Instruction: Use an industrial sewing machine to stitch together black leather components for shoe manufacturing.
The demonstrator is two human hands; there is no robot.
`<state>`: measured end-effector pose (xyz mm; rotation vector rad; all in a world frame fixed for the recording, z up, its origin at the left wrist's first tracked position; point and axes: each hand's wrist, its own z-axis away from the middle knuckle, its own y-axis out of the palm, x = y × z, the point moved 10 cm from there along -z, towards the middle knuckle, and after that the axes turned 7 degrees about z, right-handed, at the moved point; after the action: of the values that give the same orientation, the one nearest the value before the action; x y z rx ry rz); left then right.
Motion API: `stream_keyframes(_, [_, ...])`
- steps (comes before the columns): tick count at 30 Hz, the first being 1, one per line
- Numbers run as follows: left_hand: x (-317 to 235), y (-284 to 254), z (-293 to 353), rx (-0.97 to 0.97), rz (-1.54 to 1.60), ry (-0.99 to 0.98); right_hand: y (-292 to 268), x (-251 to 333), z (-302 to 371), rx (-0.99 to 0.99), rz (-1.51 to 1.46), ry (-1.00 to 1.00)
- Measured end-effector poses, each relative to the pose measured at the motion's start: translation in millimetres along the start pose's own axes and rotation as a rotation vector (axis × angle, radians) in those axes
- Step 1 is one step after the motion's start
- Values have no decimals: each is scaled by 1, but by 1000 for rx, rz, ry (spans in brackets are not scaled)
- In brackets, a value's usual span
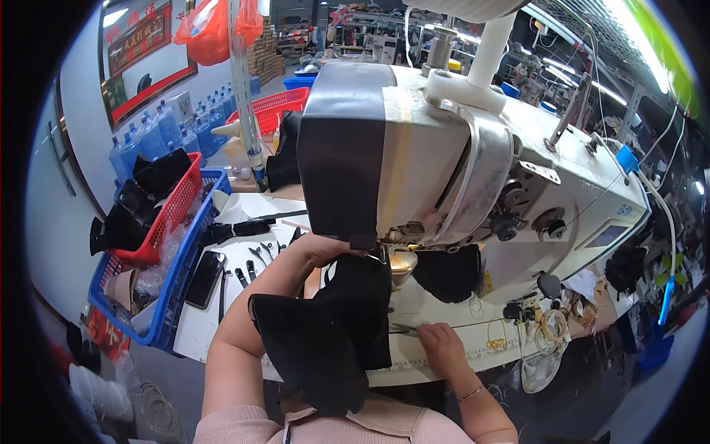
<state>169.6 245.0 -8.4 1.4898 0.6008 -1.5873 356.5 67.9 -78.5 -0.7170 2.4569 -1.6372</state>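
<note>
A large black fabric piece (318,340) hangs folded from under the needle area of a white and dark grey sewing machine (436,148) and drapes over the table's front edge. My left hand (325,251) is at its far left side, close to the presser foot (377,255). The left fingers are closed on the fabric, their tips partly hidden behind it and the machine head. On the table to the right of the fabric, my right hand (442,346) is closed around small thread snips (404,328), whose pointed blades face left toward the fabric.
Another black piece (449,272) lies beneath the machine arm. Left on the table are a phone (205,280) and several black clips (246,274). A blue basket (159,318) and a red basket (174,214) stand beyond. Bands and thread (551,325) lie at right.
</note>
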Motion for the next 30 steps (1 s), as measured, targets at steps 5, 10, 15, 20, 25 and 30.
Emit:
stream_keyframes(5, [-16,4,45,-28,-483,156,-7,-56,17,-125,-339,599])
stream_keyframes(10, [-35,84,161,76,-1155,1178,-54,4,-27,-191,-644,282])
stream_keyframes(15, [-21,84,202,-91,-1260,1298,-53,65,-48,-39,-671,181])
stream_keyframes(20, [-19,80,214,-116,-1257,1296,-52,84,-62,-18,-664,131])
stream_keyframes(25, [-19,81,217,-125,-1259,1298,-59,97,-78,46,-655,56])
stream_keyframes(30, [-16,77,216,-142,-1230,1277,-53,98,-81,85,-649,56])
